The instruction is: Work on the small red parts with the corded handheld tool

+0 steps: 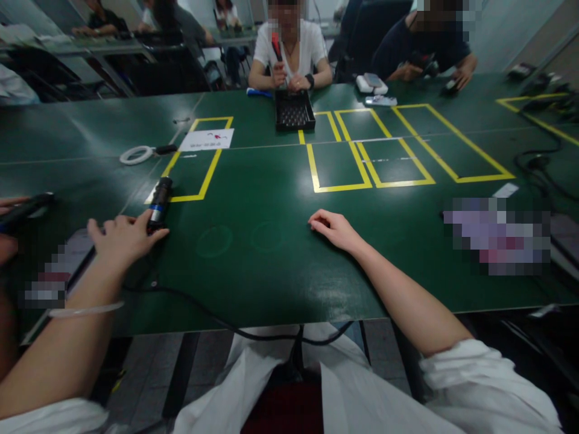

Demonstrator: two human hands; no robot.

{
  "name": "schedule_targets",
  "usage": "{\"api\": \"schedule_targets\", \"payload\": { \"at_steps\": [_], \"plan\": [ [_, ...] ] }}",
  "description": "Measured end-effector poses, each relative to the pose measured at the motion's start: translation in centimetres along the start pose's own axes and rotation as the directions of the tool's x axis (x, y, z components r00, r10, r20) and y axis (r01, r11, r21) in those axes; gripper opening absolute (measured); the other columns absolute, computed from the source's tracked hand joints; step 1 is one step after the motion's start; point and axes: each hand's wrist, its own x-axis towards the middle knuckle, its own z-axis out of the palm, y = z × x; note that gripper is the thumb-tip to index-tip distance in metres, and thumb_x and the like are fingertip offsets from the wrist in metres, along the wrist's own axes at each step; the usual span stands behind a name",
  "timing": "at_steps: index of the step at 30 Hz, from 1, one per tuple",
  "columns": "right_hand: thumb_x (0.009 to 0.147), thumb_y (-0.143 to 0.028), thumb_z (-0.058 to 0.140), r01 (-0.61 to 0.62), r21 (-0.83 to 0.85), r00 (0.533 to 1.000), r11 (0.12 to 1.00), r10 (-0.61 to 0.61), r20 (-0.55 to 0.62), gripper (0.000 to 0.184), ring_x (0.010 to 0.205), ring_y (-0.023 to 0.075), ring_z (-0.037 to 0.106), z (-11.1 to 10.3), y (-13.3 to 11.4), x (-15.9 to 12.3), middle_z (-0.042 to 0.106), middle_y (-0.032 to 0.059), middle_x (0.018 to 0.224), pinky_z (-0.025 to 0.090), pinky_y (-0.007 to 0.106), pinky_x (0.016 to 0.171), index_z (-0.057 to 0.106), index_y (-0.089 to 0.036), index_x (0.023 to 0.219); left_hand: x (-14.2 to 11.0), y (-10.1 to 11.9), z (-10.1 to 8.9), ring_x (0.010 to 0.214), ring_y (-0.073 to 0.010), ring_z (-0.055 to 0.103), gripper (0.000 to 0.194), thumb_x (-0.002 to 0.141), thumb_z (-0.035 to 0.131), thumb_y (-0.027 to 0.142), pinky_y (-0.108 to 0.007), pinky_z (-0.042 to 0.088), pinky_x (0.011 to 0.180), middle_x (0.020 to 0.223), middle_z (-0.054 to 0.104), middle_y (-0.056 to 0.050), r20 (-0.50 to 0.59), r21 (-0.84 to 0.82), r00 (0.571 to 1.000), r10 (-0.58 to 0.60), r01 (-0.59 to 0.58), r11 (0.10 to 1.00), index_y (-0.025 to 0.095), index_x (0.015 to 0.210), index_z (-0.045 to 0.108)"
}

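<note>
My left hand (122, 238) rests at the left of the green table (271, 283) with its fingers spread. Its index finger and thumb are around the lower end of a black flashlight-like cylinder (161, 196) with a blue band; a firm grip is not visible. The cylinder stands or leans at the near corner of a yellow tape rectangle (202, 193). My right hand (332, 229) lies on the table right of centre. Its fingers are loosely curled in, with nothing seen in them.
A white card (207, 139) and a white ring-shaped coil (136, 155) lie beyond my left hand. Across the table, a person (289, 54) holds a red-handled tool over a black tray (295, 114). A black cable (194, 304) runs along the near edge. Phones lie at both sides.
</note>
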Motion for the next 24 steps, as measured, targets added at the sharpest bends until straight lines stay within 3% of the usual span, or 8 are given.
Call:
{"api": "schedule_targets", "payload": {
  "at_steps": [5,15,17,21,24],
  "plan": [
    [0.092,-0.036,0.055,0.003,0.008,1.0,1.0,-0.003,0.011,0.021,0.068,0.0149,0.057,0.0,-0.1,0.0,0.068,0.0027,0.079,0.042,0.027,0.067,0.065,-0.017,0.093,0.5,-1.4,-0.1,0.12,-0.0407,0.044,0.077,0.086,0.035,0.069,-0.065,0.017,0.107,0.138,0.053,-0.019,-0.011,0.081,1.0,-0.005,0.006,0.997,0.02,0.146,0.042],
    [0.092,-0.034,0.054,0.032,-0.036,0.999,0.999,-0.031,0.029,0.021,0.068,0.0142,0.054,-0.1,-0.3,0.0,0.067,0.0024,0.079,0.04,0.026,0.066,0.065,-0.017,0.092,0.4,-1.0,-0.8,0.12,-0.0378,0.045,0.072,0.088,0.03,0.067,-0.061,0.017,0.108,0.127,0.061,-0.014,0.021,0.167,0.997,-0.075,0.071,0.983,0.019,0.141,0.043],
    [0.092,-0.034,0.054,0.03,-0.041,0.999,0.999,-0.029,0.031,0.021,0.068,0.0143,0.055,-0.1,-0.2,0.1,0.067,0.0024,0.079,0.04,0.026,0.066,0.066,-0.016,0.093,0.0,-0.8,-0.4,0.117,-0.0355,0.046,0.071,0.088,0.031,0.066,-0.057,0.02,0.109,0.126,0.062,-0.013,-0.034,0.203,0.997,-0.067,0.073,0.976,0.016,0.137,0.043],
    [0.092,-0.033,0.054,0.035,-0.039,0.999,0.999,-0.034,0.033,0.02,0.069,0.0146,0.055,0.0,-0.2,0.1,0.067,0.0026,0.08,0.04,0.026,0.067,0.066,-0.017,0.093,-0.9,-0.1,0.4,0.11,-0.0321,0.053,0.065,0.091,0.029,0.057,-0.04,0.035,0.098,0.123,0.059,-0.022,-0.182,0.2,0.982,-0.048,0.085,0.976,0.005,0.124,0.048],
    [0.092,-0.034,0.054,0.038,-0.037,0.999,0.999,-0.036,0.028,0.02,0.068,0.0145,0.055,-0.1,-0.2,0.1,0.067,0.0024,0.079,0.04,0.026,0.067,0.066,-0.017,0.093,-1.0,0.2,0.5,0.103,-0.0332,0.057,0.059,0.091,0.029,0.054,-0.035,0.04,0.085,0.12,0.06,-0.023,-0.155,0.161,0.987,-0.032,0.057,0.985,0.006,0.119,0.051]
  ]
}}
